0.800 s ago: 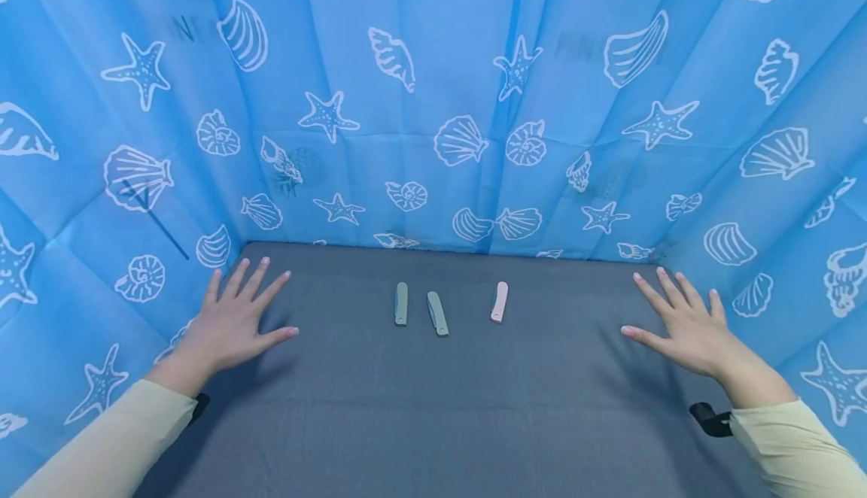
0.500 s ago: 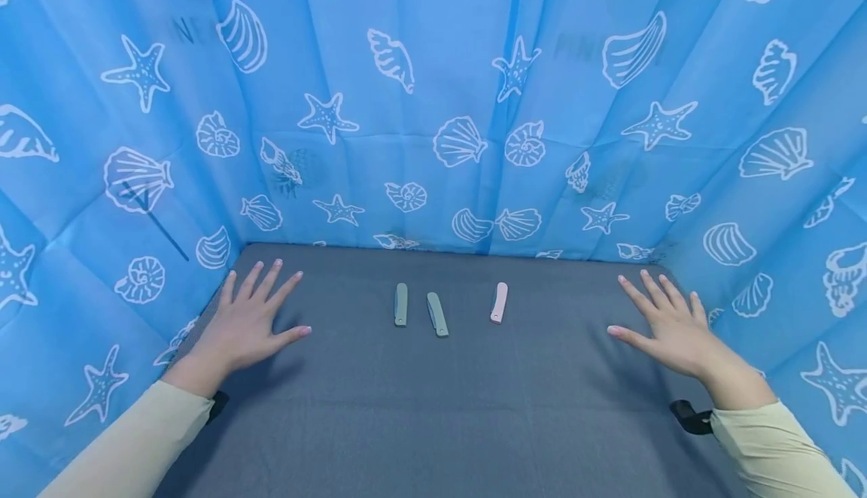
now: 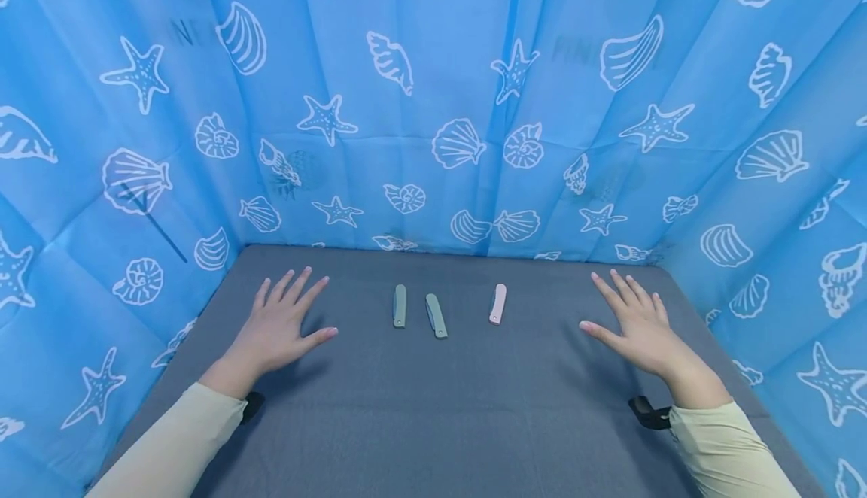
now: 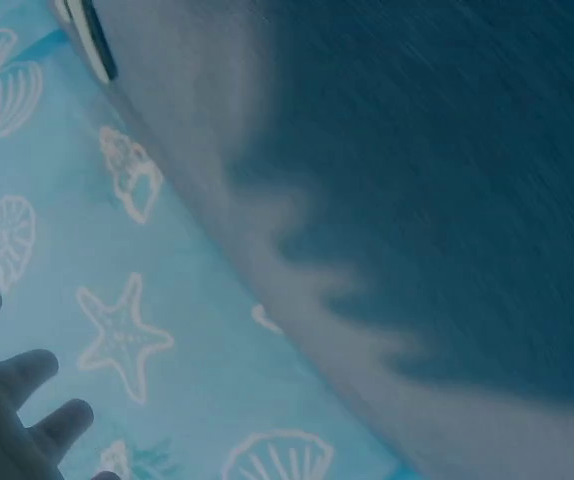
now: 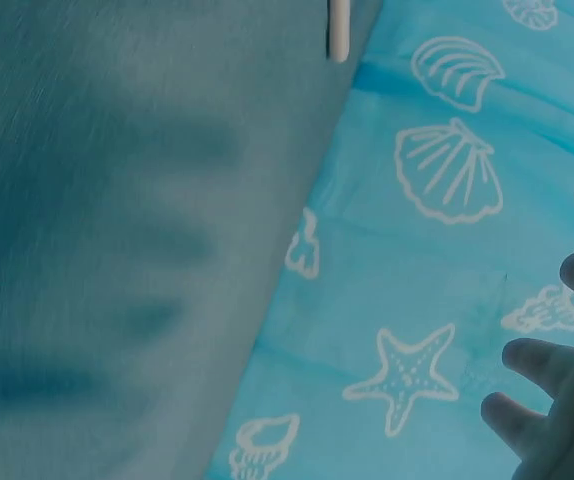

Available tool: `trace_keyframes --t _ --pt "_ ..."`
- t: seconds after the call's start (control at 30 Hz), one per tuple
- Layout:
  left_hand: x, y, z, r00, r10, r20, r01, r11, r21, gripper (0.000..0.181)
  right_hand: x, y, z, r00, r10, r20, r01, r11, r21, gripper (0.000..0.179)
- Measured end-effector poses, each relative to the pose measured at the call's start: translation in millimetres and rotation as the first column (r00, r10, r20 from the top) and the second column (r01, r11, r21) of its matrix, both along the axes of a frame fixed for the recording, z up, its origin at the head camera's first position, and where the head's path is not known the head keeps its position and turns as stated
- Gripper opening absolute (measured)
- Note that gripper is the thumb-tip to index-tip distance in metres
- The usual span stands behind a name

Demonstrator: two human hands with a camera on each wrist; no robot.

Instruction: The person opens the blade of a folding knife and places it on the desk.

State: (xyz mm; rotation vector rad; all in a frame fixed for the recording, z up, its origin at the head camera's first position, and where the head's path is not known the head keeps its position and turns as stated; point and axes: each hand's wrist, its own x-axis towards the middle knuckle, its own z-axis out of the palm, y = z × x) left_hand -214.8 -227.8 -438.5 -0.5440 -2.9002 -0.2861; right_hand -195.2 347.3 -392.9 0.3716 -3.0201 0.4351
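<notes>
Two green folding knives, one on the left (image 3: pixel 400 306) and one tilted beside it (image 3: pixel 436 317), lie folded on the grey cloth in the head view. A pink folding knife (image 3: pixel 497 305) lies to their right, also folded. My left hand (image 3: pixel 274 332) hovers left of the green knives, fingers spread and holding nothing. On the other side, my right hand (image 3: pixel 643 332) hovers right of the pink knife, its fingers likewise spread. Part of a green knife (image 4: pixel 92 42) shows at the top of the left wrist view, and the pink knife's end (image 5: pixel 339 32) in the right wrist view.
A grey cloth-covered table (image 3: pixel 433 423) spreads under both hands. Blue curtains (image 3: pixel 420 107) with white shells and starfish rise at its back and both sides. Black straps with a camera mount (image 3: pixel 650 413) sit at the wrists, by the light sleeves (image 3: pixel 169 445).
Both hands have moved inward over the table, the left hand rightward and the right hand leftward, with fingers still spread. The three folding knives have stayed in place.
</notes>
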Motion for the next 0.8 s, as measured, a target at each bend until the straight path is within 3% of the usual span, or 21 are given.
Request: trace_keyframes --t 0.43,0.8 --pt "-12.6 45.3 -5.9 0.997 -0.063 -0.036 0.064 0.997 0.032 0.088 -13.3 -29.3 -8.2 0.999 0.029 -0.038 -0.033 0.992 -0.123 0.083" --pt "-24.0 90.5 -2.7 0.989 -0.135 -0.062 0.141 0.983 0.115 0.077 -31.4 -48.5 -18.3 0.999 0.02 -0.042 -0.027 0.984 -0.175 0.08"
